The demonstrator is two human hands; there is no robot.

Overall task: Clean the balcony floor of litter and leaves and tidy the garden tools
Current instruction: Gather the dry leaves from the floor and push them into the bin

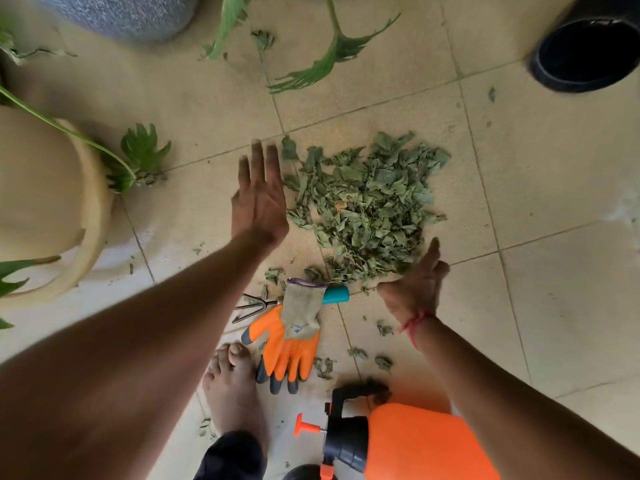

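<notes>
A heap of dry green leaves (367,206) lies on the beige tiled floor (540,174). My left hand (258,199) is flat and open at the heap's left edge, holding nothing. My right hand (417,284) is open at the heap's near right edge, fingers toward the leaves. Just in front of the heap lie an orange and grey garden glove (289,337) and a hand rake with a teal handle (334,295), partly under the glove. An orange pressure sprayer (408,441) stands at the bottom, beside my right forearm. Loose leaf bits (382,362) are scattered near the glove.
A beige plant pot (52,209) stands at the left, with a green leaf (142,157) trailing onto the floor. A speckled grey pot (128,15) is at the top. A dark round bin (588,53) sits top right. Big cut leaves (325,60) lie beyond the heap. My bare foot (232,386) is near the glove.
</notes>
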